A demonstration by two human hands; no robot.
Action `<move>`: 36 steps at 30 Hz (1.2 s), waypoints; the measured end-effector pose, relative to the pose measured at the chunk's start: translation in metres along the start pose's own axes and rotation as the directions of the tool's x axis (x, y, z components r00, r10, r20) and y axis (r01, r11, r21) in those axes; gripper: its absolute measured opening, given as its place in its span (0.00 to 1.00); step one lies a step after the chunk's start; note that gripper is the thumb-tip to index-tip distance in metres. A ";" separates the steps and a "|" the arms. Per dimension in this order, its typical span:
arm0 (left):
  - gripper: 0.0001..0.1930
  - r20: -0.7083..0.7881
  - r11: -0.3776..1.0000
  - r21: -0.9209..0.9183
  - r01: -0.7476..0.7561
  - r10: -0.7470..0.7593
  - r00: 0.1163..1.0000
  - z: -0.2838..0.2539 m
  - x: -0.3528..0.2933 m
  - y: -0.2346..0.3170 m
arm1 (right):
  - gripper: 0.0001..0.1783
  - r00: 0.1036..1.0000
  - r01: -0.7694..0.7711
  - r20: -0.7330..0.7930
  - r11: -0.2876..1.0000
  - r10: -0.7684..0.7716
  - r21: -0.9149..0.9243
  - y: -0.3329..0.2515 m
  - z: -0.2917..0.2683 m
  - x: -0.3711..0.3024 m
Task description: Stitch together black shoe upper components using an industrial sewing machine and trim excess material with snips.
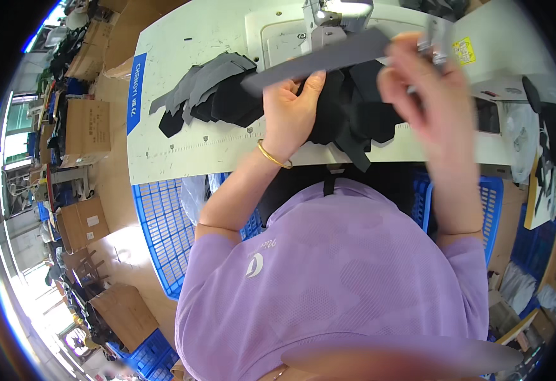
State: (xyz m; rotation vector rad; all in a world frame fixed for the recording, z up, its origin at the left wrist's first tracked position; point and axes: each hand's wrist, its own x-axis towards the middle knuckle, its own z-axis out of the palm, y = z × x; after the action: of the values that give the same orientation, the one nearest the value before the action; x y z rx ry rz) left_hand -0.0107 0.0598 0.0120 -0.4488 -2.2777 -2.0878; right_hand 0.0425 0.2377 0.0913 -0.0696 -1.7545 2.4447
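A long dark grey strip of fabric (329, 58) is held up in front of the sewing machine head (338, 16). My left hand (291, 111), with a gold bangle at the wrist, pinches its lower edge between thumb and fingers. My right hand (421, 82) is at the strip's right end, fingers curled and smeared by motion. A blurred shiny metal object (435, 46) shows beside it; I cannot tell its kind or whether the hand holds it. Below my hands, black fabric pieces (354, 114) lie heaped on the table, some over its front edge.
Overlapping grey and black fabric pieces (224, 79) spread across the left of the pale sewing table (170, 162). Blue plastic baskets (157, 222) stand under the front edge on both sides. Cardboard boxes (87, 133) line the floor at left. The machine body (500, 44) bounds the right.
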 end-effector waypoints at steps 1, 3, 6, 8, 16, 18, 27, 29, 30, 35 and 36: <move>0.06 -0.009 0.969 0.180 -0.169 0.173 0.985 0.002 -0.001 -0.002 | 0.08 0.999 0.017 -0.050 1.000 -0.017 -0.016 0.015 0.011 -0.002; 0.05 0.017 0.876 0.354 -0.327 0.343 0.939 0.008 -0.002 -0.002 | 0.05 0.968 0.173 -0.165 0.979 -0.188 -0.104 0.052 0.022 0.000; 0.05 -0.082 0.963 -0.128 -0.238 0.229 0.970 0.014 -0.006 0.003 | 0.05 0.961 0.171 -0.216 0.985 -0.174 -0.034 0.071 0.032 0.000; 0.06 -0.059 0.964 -0.110 -0.242 0.237 0.970 0.014 -0.009 0.002 | 0.05 0.963 0.158 -0.226 0.987 -0.146 0.036 0.079 0.034 -0.001; 0.10 0.000 0.975 -0.169 -0.144 0.146 0.989 0.007 -0.006 0.010 | 0.05 0.910 0.297 -0.235 0.933 -0.341 -0.205 0.088 0.032 0.002; 0.10 -0.015 0.967 -0.252 0.021 -0.026 1.000 0.009 -0.006 0.011 | 0.05 0.903 0.319 -0.217 0.918 -0.370 -0.236 0.089 0.032 0.001; 0.10 -0.053 0.966 -0.253 -0.061 0.049 0.997 0.009 -0.010 0.016 | 0.03 0.928 0.290 -0.178 0.935 -0.326 -0.203 0.079 0.032 -0.006; 0.11 -0.035 0.947 -0.320 -0.009 -0.002 0.999 0.008 -0.010 0.021 | 0.04 0.917 0.338 -0.155 0.923 -0.367 -0.186 0.078 0.032 -0.008; 0.11 -0.033 0.948 -0.319 -0.009 -0.002 0.999 0.007 -0.009 0.021 | 0.04 0.917 0.338 -0.157 0.923 -0.367 -0.185 0.077 0.031 -0.009; 0.08 -0.105 0.938 -0.346 -0.036 0.000 0.994 0.010 -0.010 0.023 | 0.04 0.892 0.383 -0.119 0.867 -0.437 -0.318 0.077 0.026 -0.011; 0.08 -0.105 0.938 -0.345 -0.036 -0.001 0.994 0.009 -0.010 0.023 | 0.04 0.892 0.382 -0.119 0.868 -0.436 -0.317 0.076 0.026 -0.011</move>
State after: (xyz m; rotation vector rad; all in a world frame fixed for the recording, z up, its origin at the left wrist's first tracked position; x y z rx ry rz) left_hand 0.0054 0.0685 0.0313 -0.3542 -1.8451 -2.4476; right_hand 0.0446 0.1877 0.0276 0.0433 -1.8037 1.8158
